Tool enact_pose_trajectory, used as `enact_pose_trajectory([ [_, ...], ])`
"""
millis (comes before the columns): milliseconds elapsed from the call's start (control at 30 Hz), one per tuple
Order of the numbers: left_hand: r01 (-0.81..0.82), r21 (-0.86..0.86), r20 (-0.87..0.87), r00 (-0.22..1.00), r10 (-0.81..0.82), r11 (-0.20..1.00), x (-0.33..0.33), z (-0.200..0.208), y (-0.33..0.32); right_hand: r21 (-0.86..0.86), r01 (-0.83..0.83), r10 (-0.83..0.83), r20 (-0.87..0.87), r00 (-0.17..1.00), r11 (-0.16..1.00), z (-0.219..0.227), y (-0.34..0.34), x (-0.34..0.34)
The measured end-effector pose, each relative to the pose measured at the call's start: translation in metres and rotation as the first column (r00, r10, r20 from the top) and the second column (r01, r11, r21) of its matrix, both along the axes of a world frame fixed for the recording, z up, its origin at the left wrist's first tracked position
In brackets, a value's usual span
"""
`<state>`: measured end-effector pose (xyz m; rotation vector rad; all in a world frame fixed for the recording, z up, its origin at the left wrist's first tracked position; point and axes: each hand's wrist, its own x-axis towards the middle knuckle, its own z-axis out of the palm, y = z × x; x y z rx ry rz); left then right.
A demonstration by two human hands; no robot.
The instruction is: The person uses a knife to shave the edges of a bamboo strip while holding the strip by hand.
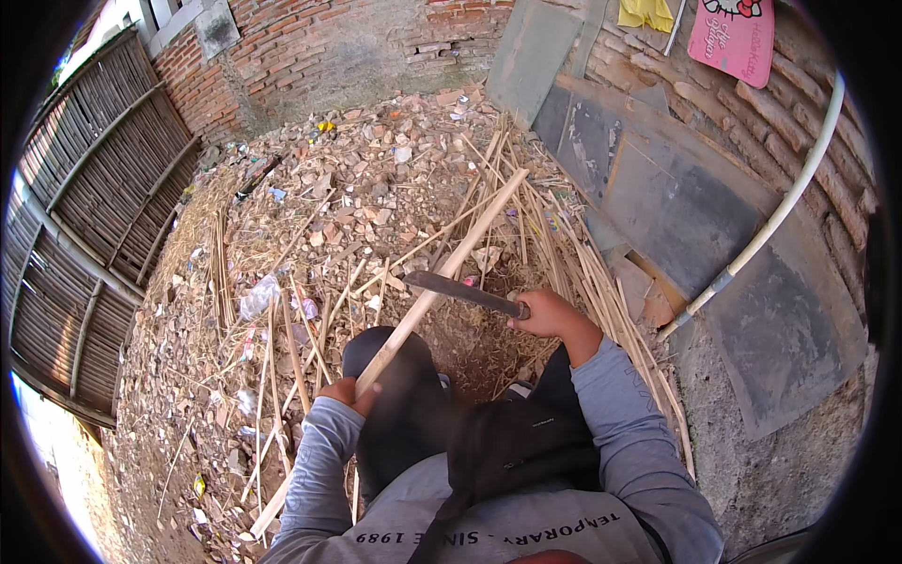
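There is one knife (458, 289) and one long pale strip (472, 246) in the middle, one black bag (517, 446) near, one clear plastic bag (257, 297) and one bamboo fence (89, 164) on the left, one white pipe (772, 223), one pink mat (738, 47) and one yellow cloth (646, 13) on the right, at least three dark sheets (681, 211) there, and uncountably many loose strips (222, 268) and stones (376, 190)
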<state>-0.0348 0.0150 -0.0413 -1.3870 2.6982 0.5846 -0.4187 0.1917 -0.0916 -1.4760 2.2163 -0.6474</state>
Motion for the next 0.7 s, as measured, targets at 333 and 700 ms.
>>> enact_pose_trajectory([
  [333, 0.02, 0.037, -0.033, 0.999, -0.019, 0.999, 0.002, -0.005, -0.004, -0.023, -0.004, 0.004, -0.003, 1.0, 1.0, 0.0, 0.001, 0.001],
  [700, 0.03, 0.054, -0.072, 0.997, -0.026, 0.998, 0.002, 0.003, -0.001, -0.021, -0.005, 0.006, 0.018, 1.0, 1.0, 0.004, 0.001, 0.003],
])
